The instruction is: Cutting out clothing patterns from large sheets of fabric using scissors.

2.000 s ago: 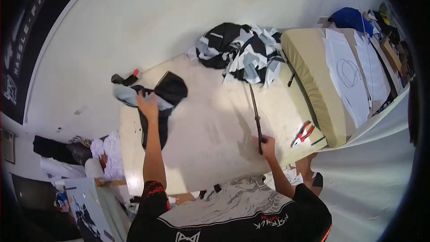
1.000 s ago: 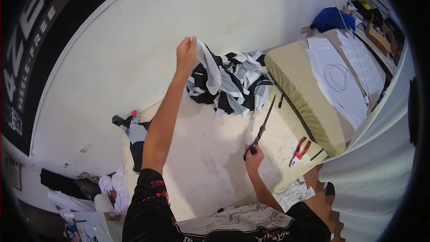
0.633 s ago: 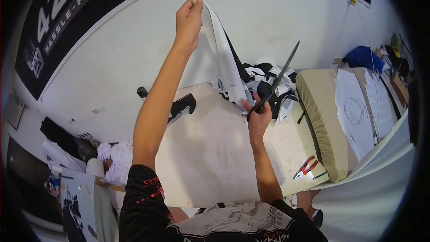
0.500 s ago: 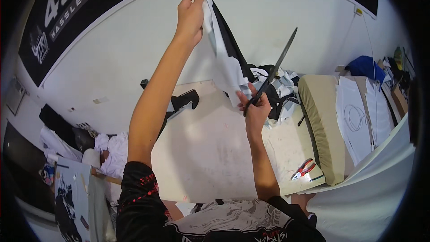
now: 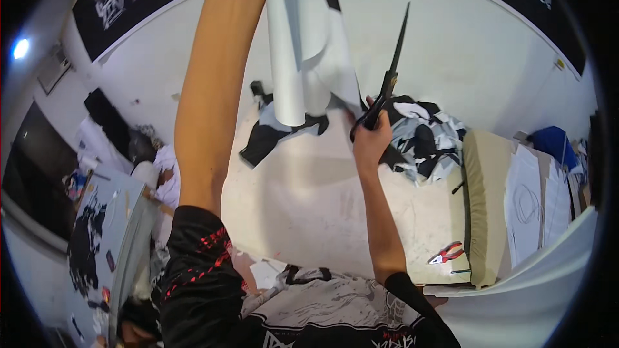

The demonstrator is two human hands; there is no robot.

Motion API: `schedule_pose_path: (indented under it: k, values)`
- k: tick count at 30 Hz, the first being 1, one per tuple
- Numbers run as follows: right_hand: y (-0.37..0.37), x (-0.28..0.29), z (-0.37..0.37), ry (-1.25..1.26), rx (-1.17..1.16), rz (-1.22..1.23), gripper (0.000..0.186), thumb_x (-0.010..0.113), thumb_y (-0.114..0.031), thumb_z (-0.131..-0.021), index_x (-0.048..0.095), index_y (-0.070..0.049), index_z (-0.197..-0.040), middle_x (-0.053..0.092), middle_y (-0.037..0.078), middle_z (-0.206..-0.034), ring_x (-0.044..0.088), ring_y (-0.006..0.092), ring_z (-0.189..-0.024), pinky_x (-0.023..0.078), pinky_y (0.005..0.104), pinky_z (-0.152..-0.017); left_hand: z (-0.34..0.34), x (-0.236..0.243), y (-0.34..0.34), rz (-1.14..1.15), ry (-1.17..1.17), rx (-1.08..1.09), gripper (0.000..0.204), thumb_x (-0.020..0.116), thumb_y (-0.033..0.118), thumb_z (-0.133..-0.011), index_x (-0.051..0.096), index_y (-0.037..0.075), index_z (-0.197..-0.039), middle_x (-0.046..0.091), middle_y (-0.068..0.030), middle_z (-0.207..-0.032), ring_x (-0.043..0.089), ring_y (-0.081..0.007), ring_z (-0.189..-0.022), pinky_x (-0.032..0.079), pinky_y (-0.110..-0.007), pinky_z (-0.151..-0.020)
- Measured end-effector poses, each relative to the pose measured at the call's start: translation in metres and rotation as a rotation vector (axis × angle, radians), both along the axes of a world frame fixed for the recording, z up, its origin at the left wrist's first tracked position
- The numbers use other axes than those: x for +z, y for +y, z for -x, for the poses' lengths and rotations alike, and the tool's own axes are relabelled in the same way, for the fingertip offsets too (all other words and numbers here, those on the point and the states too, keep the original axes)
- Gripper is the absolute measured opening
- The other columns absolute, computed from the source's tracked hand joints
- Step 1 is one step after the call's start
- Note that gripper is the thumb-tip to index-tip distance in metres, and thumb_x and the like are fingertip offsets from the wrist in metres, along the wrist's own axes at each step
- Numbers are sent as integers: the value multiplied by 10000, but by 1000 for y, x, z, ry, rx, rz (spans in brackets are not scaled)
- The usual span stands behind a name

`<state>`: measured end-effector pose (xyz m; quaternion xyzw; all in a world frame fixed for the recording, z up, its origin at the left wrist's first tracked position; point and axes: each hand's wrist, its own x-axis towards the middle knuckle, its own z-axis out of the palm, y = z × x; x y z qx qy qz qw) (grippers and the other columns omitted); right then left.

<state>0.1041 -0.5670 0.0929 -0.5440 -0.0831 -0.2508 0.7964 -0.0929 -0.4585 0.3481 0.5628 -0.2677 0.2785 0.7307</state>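
My left forearm point(image 5: 213, 71) reaches straight up, and its hand lies past the top edge of the picture. Beside it a sheet of white, grey and black cloth point(image 5: 284, 58) hangs down, partly curled, over the far part of the table. My right hand point(image 5: 374, 140) is closed round the handles of large black scissors point(image 5: 387, 93). Their long blades point up and appear closed together. The hand is close to the lower right edge of the cloth; whether its fingers touch the cloth I cannot tell.
Black and grey cut cloth pieces point(image 5: 277, 132) lie on the pale table point(image 5: 303, 219). A heap of scraps point(image 5: 425, 138) rests at the far right, by a beige padded block point(image 5: 483, 206). Red-handled pliers point(image 5: 446, 253) lie near the right front edge. A second table point(image 5: 119, 219) stands left.
My left arm has risen, taking its hand out of view, and the cloth has gone up with it. The scissors stand more upright. The view has shifted a little.
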Motion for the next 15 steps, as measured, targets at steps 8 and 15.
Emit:
schedule_pose_path:
  k: [8, 15]
  values:
    - [79, -56, -31, -134, 11, 136, 177, 767, 24, -880, 600, -11, -832, 555, -39, -685, 468, 61, -609, 362, 258, -544, -73, 212, 204, -255, 34, 710, 350, 690, 434, -989, 742, 89, -1005, 721, -39, -839, 666, -186, -715, 561, -337, -668]
    - [50, -109, -9, 140, 189, 70, 77, 741, 14, -855, 669, 6, -883, 596, -19, -690, 510, 70, -557, 368, 264, -493, -52, 199, 285, -554, 75, 717, 493, 721, 454, -969, 690, 107, -1317, 726, -101, -1189, 678, -181, -1082, 513, -275, -949]
